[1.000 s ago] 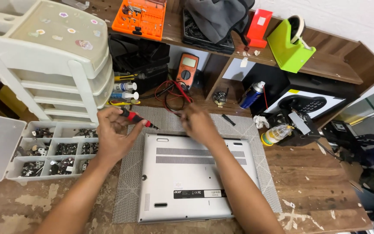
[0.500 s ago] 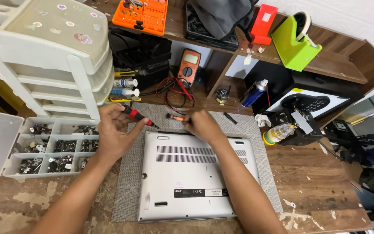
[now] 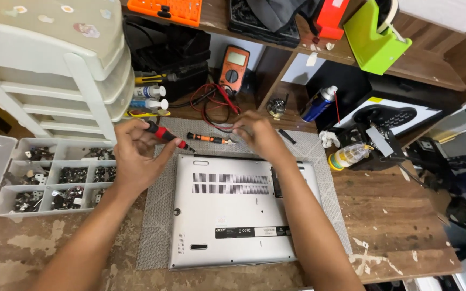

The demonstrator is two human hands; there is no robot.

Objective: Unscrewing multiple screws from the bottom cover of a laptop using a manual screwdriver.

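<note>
A silver laptop (image 3: 227,210) lies bottom-up on a grey mat (image 3: 155,226) on the worn wooden bench. My left hand (image 3: 136,159) is closed around a red-and-black screwdriver (image 3: 162,133), held just past the laptop's far left corner. My right hand (image 3: 257,134) hovers over the far edge of the laptop. Its fingertips are pinched together at the tip of an orange-and-black screwdriver (image 3: 207,138) that lies on the mat. I cannot tell whether they grip it.
A clear compartment box of small metal parts (image 3: 55,178) sits at the left, below a white drawer unit (image 3: 44,64). Behind the mat are a multimeter (image 3: 233,67) with red and black leads (image 3: 211,108), a blue spray can (image 3: 316,105) and a yellow bottle (image 3: 346,156). A green tape dispenser (image 3: 373,37) stands on the shelf.
The orange screwdriver has come into view on the mat left of my right hand. Both hands stay at the laptop's far edge, and the camera has tilted slightly.
</note>
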